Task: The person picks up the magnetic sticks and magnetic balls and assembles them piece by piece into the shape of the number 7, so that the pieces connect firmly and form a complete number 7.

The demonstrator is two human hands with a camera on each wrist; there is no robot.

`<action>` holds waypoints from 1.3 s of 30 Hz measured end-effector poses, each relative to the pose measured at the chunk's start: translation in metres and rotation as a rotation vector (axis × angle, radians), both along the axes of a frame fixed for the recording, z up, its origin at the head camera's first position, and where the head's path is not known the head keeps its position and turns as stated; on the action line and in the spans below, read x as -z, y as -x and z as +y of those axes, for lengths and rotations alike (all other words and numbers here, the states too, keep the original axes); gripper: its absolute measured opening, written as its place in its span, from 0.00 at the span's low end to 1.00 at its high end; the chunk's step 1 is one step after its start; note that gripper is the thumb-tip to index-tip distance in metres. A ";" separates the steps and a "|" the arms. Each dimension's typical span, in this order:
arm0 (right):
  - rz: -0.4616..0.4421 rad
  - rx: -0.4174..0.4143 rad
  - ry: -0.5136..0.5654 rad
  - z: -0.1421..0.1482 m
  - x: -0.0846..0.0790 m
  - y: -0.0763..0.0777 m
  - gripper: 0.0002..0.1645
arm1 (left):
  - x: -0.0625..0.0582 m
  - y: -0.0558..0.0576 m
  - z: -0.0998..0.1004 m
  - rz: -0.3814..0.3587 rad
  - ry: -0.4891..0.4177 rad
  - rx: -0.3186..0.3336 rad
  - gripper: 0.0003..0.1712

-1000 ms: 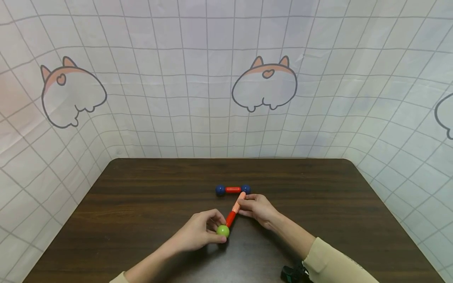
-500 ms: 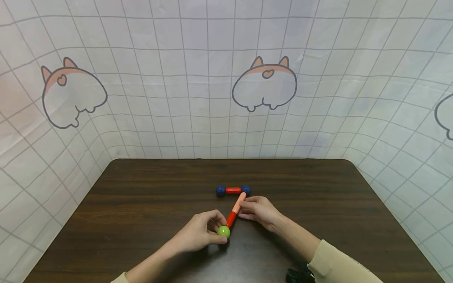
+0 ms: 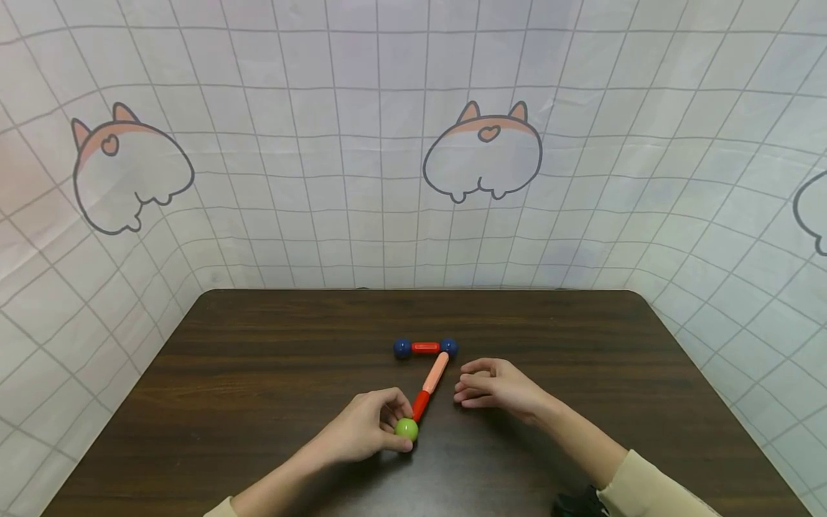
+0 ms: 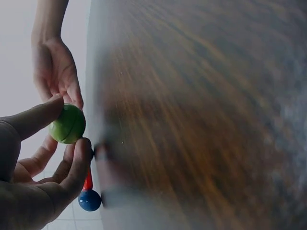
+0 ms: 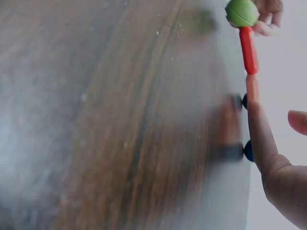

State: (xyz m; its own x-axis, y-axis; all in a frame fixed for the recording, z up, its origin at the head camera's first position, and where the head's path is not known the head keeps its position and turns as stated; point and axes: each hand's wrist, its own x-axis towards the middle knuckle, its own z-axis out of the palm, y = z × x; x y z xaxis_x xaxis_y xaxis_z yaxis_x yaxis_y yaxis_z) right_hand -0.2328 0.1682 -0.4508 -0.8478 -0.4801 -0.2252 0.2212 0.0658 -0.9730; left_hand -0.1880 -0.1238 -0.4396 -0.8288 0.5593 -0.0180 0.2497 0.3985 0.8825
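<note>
Between thumb and fingers my left hand (image 3: 365, 429) pinches a green ball (image 3: 406, 429) at the near end of a chain. From the ball a red stick (image 3: 421, 406) runs away to the right, joined end to end with a peach stick (image 3: 436, 372). The peach stick's far tip meets the right one of two dark blue balls (image 3: 449, 347). A short red stick (image 3: 425, 347) links that ball to the left blue ball (image 3: 403, 348). My right hand (image 3: 500, 389) hovers right of the peach stick, fingers loosely curled, holding nothing. In the left wrist view the green ball (image 4: 68, 125) sits between thumb and fingertips.
All the pieces are on a dark wood-grain table (image 3: 271, 345). Behind it and at both sides hangs a white gridded cloth (image 3: 323, 179) with cartoon animal prints. A black object (image 3: 578, 502) shows beside the right sleeve (image 3: 652, 492).
My right hand has let go of the peach stick and moved a little to the right. The left hand stays on the green ball, which has shifted slightly nearer.
</note>
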 end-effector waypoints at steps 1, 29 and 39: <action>0.002 -0.004 0.000 0.002 -0.001 -0.001 0.33 | 0.000 0.000 0.000 -0.003 0.001 0.000 0.20; 0.108 -0.014 -0.087 0.055 -0.001 0.008 0.32 | -0.002 0.008 -0.010 0.027 0.101 0.013 0.17; 0.233 0.002 -0.282 0.093 -0.015 0.010 0.30 | -0.011 0.025 -0.054 0.084 0.165 -0.067 0.18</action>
State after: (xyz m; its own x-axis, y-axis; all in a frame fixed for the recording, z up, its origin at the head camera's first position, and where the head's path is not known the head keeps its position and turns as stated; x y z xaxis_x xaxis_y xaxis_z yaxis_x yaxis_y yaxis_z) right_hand -0.2432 0.2616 -0.4362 -0.8929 -0.4249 -0.1490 -0.0043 0.3389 -0.9408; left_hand -0.2132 -0.1779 -0.4286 -0.8667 0.4976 -0.0341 0.2875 0.5542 0.7812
